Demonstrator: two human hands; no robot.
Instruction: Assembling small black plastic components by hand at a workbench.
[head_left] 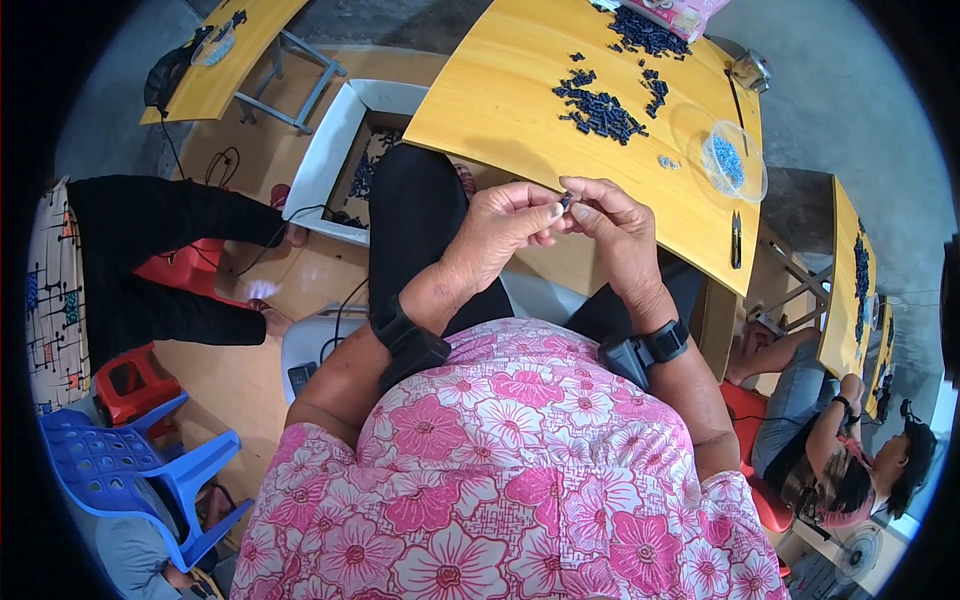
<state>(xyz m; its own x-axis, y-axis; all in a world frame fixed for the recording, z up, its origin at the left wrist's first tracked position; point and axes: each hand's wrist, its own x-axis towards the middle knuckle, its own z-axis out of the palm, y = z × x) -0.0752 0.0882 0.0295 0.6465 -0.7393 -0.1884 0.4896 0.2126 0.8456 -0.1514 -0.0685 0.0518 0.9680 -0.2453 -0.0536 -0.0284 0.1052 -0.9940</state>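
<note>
In front of my body, just off the near edge of the yellow table (490, 105), both hands meet at the fingertips. My left hand (498, 230) pinches a small dark plastic piece (566, 200) between thumb and index finger. My right hand (622, 228) closes on the same piece from the other side; fingertips cover most of it. Similar small black pieces (603, 115) lie in a loose heap on the table beyond. To their right stands a clear round tub (758, 180) holding tiny light-blue parts (727, 160). A slim dark pointed tool (736, 240) rests near the right edge.
Farther back are another black heap (650, 38), a pink package (685, 12) and a metal can (752, 72). An open white box (318, 165) with black pieces sits on the floor at left. A blue plastic chair (130, 455) and people flank me on both sides.
</note>
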